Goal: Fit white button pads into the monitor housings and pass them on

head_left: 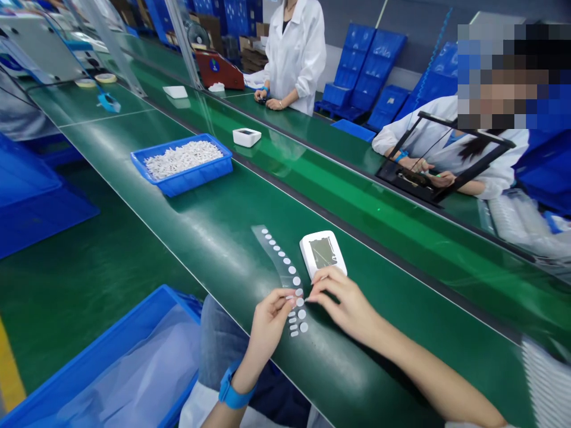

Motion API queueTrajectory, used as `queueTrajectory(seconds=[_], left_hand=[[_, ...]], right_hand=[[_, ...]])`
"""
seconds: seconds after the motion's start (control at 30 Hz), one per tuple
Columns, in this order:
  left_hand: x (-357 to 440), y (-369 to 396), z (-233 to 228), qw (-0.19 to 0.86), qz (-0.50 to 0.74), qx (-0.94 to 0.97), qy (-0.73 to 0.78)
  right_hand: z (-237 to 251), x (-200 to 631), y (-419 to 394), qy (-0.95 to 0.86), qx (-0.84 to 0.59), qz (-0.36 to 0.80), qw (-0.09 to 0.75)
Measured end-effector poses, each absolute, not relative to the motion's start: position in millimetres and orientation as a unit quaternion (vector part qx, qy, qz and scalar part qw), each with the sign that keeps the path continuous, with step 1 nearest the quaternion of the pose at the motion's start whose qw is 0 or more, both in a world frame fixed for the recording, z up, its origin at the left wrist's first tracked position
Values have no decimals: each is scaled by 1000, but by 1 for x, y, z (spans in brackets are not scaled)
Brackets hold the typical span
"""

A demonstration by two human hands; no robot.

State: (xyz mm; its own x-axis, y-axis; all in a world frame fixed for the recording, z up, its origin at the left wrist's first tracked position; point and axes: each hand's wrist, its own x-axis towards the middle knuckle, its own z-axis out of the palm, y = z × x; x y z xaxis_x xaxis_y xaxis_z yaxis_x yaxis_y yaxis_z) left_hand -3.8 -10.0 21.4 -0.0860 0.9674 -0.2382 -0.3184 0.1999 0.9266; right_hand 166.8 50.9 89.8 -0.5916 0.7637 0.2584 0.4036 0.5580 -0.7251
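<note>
The clear strip (281, 254) lies along the green desk (241, 249), just beside the white device (323, 252), whose screen faces up; the left hand (270, 321) has its grip pinched on the strip, near the lower part; the right hand (352, 303) brings its fingertips close together at the strip's edge, but I cannot tell if its grip has a dot between them.

In my judgement, the separating of one dot is in hand and is not finished; many round dots (291, 270) are on the strip above the fingers, and several more below, beside the oval pieces (292, 321), so most of this strip seems left to use; on the device's visible face I see no such dot, while its underside is hidden; farther along, the blue tray (196, 179) is full of small white parts (185, 157).
</note>
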Motion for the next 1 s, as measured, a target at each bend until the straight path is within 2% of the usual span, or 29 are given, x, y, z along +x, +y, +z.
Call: queueTrajectory(seconds=[0.13, 0.23, 1.0], left_hand=[[-4, -10, 22, 600, 526, 327, 506], [-5, -10, 23, 600, 522, 331, 508], [-6, -11, 24, 599, 514, 346, 507]], right_hand=[[92, 193, 84, -791, -483, 314, 207], [77, 199, 99, -778, -499, 344, 164], [77, 186, 100, -792, -505, 318, 131]])
